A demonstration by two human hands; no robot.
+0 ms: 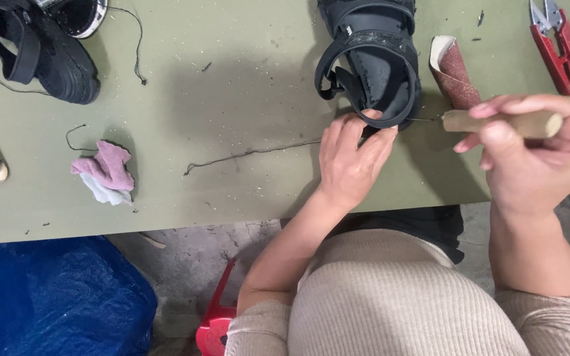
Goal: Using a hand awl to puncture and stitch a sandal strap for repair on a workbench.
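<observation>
While the black sandal [376, 59] sits sole-down near the front edge of the olive counter [232, 99], the left hand [351, 158] is curled around its heel end, fingertips pressing on the rubbery back strap. The right hand [529, 155] is closed around a wooden-handled awl [503, 123], its thin metal point reaching sideways into the sandal's edge.

My take on doing this bit well: keep the heel pinned so it can't skid, keep the awl level and in line with the stitch row, and keep those left fingertips out of the needle's path, because they're right beside it.

Texture-wise, the sandal is matte, with chunky straps and a line of stitching along the footbed. A dark thread [252, 153] trails loose across the counter. Just behind the awl lies a curled roll of reddish sandpaper [455, 69], gritty looking. Red thread snips [557, 46] sit further right; a pink-and-white rag [105, 173] and another black sandal [47, 56] lie well off to the left.
</observation>
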